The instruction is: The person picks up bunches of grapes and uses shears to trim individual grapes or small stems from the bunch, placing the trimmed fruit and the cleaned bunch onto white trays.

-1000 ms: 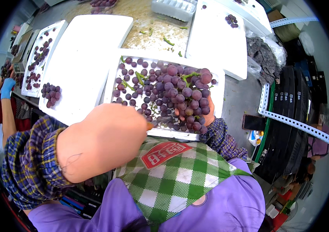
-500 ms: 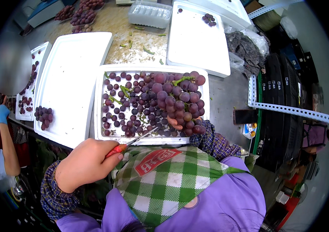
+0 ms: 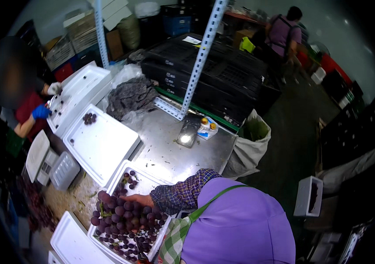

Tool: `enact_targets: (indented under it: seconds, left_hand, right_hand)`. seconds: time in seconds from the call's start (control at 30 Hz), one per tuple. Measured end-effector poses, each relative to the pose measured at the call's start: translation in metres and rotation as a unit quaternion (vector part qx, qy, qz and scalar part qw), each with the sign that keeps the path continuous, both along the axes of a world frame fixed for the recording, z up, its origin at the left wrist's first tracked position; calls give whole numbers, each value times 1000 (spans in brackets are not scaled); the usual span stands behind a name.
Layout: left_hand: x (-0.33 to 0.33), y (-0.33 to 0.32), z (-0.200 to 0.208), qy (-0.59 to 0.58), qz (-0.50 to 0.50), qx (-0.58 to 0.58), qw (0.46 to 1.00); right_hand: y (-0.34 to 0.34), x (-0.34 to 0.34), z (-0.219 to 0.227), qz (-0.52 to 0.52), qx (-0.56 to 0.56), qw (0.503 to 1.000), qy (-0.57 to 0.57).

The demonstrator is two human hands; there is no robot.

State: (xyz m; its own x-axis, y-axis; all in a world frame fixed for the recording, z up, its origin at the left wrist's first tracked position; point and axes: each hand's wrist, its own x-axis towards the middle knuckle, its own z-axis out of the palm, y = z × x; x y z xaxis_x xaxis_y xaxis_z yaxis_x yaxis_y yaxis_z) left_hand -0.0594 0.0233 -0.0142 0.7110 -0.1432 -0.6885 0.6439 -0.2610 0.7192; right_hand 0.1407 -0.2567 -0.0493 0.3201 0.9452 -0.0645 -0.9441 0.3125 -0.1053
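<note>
A large bunch of dark purple grapes with a green stem sits on my right hand. This hand reaches in from the right in a plaid sleeve, its fingers mostly hidden behind the fruit. The bunch is over a white foam tray strewn with loose grapes. At the lower picture edge, by the tray's near side, shows a slim pointed tool with a red handle, probably snips. My left hand is out of the picture.
Another foam tray holds a few grapes. Beyond it a co-worker's blue-gloved hand is at a further tray. A perforated metal post rises before stacked black crates. A phone lies on the metal table.
My view has swung to the right, bringing in the crates and another person standing far off. My left hand has left the picture. The right hand still holds the grapes.
</note>
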Motion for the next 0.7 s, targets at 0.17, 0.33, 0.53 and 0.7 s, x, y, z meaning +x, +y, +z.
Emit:
enact_targets:
  seconds: [0.17,0.33,0.53,0.7]
  left_hand:
    - [17,-22,29,-24,-16,29,999]
    - [14,-16,36,-34,-64,113,991]
    - [1,-23,19,-94,-31,127,987]
    - [-1,-30,17,-107,-45,147,982]
  right_hand:
    - [5,7,-36,-11,106,991,-78]
    - [5,11,-40,-17,105,991,-83]
    - [1,12,-31,-24,94,994,-57]
    - [-4,12,-28,-36,81,995,-52]
